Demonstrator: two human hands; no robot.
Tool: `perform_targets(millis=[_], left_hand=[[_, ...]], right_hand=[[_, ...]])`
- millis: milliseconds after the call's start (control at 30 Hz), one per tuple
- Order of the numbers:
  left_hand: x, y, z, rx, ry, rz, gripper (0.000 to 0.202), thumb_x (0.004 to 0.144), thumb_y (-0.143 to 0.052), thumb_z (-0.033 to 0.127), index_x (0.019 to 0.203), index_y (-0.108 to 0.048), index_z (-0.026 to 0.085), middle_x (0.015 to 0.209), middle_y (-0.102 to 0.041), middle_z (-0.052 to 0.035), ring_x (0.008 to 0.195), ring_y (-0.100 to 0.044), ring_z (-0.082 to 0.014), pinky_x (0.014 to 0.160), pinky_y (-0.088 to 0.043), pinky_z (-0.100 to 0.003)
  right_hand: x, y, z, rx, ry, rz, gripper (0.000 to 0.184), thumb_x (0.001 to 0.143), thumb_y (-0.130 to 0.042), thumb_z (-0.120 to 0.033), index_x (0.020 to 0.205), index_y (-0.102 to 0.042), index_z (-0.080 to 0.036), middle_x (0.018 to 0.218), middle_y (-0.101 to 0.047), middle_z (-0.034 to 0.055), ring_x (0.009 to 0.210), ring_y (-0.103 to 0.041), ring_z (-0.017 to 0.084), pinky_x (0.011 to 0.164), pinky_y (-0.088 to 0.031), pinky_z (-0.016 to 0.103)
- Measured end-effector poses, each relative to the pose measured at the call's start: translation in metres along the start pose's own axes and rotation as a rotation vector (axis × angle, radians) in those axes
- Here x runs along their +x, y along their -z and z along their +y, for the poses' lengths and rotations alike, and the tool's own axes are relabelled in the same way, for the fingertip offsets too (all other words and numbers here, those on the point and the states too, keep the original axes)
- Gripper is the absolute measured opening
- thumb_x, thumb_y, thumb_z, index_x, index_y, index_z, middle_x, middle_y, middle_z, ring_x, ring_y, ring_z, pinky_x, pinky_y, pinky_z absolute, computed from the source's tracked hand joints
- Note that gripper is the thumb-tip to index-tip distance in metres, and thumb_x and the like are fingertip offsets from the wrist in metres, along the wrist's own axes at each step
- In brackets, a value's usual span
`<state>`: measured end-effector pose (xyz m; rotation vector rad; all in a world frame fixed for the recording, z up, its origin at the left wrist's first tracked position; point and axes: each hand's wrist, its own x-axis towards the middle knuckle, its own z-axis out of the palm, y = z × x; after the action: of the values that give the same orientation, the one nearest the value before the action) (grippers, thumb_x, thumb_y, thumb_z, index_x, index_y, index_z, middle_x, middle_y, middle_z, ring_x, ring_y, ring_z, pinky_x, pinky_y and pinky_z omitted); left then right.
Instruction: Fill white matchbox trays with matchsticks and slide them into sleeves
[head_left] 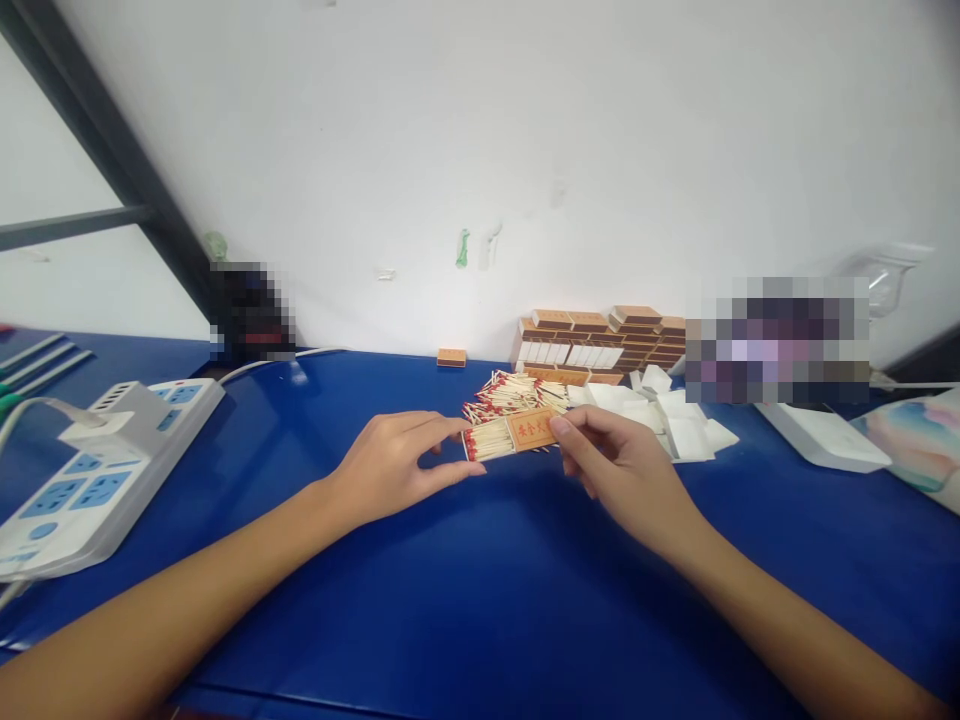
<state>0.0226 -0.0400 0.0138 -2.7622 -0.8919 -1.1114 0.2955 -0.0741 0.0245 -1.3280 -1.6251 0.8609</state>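
My left hand [397, 460] pinches the open end of a matchbox tray [489, 440] filled with red-tipped matches. My right hand [615, 460] grips the orange matchbox sleeve [534, 428], which half covers that tray. Both hands meet over the blue table [480, 600], just in front of a loose pile of matches [517, 393]. White empty trays [675, 420] lie to the right of the pile.
A stack of orange matchboxes [600, 345] stands against the white wall, with a single matchbox [451, 357] to its left. A white power strip [97, 460] lies at the left. A white flat box [825, 437] sits at the right beside a coloured cloth [919, 445].
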Motion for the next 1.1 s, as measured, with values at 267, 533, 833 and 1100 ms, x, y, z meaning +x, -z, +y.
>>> perform_targets(millis=[267, 533, 833, 1100], left_hand=[[-0.0006, 0.0003, -0.0012, -0.011, -0.018, -0.039, 0.039, 0.095, -0.07, 0.05, 0.114, -0.072, 0.016, 0.085, -0.074, -0.0023, 0.068, -0.066, -0.0114, 0.06, -0.054, -0.023], [0.0, 0.0029, -0.0037, 0.0, -0.005, -0.097, 0.041, 0.095, -0.068, 0.053, 0.113, -0.072, 0.016, 0.082, -0.072, -0.0021, 0.066, -0.066, -0.0117, 0.059, -0.052, -0.023], [-0.0005, 0.0047, -0.0034, 0.036, 0.036, -0.153, 0.036, 0.096, -0.068, 0.05, 0.112, -0.074, 0.019, 0.081, -0.074, -0.0013, 0.066, -0.069, -0.0128, 0.061, -0.051, -0.023], [-0.0013, 0.0019, -0.0047, -0.048, 0.078, -0.166, 0.032, 0.094, -0.071, 0.046, 0.112, -0.073, 0.019, 0.088, -0.079, -0.0003, 0.064, -0.069, -0.0111, 0.059, -0.053, -0.021]], right_hand=[[0.0, 0.0011, 0.0037, 0.032, -0.024, -0.037, 0.047, 0.098, -0.057, -0.063, 0.075, -0.055, -0.022, 0.062, -0.058, -0.002, 0.049, -0.048, 0.011, 0.048, -0.037, 0.026], [-0.0006, -0.0008, 0.0023, -0.01, 0.048, -0.048, 0.045, 0.098, -0.058, -0.06, 0.075, -0.055, -0.022, 0.061, -0.056, -0.0028, 0.048, -0.047, 0.01, 0.048, -0.038, 0.026], [-0.0024, -0.003, 0.0017, 0.001, 0.038, -0.098, 0.044, 0.098, -0.056, -0.062, 0.078, -0.058, -0.023, 0.06, -0.055, -0.0027, 0.049, -0.049, 0.012, 0.047, -0.038, 0.026], [-0.0031, -0.0049, 0.0036, 0.068, -0.011, -0.227, 0.042, 0.1, -0.054, -0.062, 0.084, -0.056, -0.023, 0.059, -0.056, -0.0037, 0.048, -0.049, 0.011, 0.045, -0.039, 0.024]])
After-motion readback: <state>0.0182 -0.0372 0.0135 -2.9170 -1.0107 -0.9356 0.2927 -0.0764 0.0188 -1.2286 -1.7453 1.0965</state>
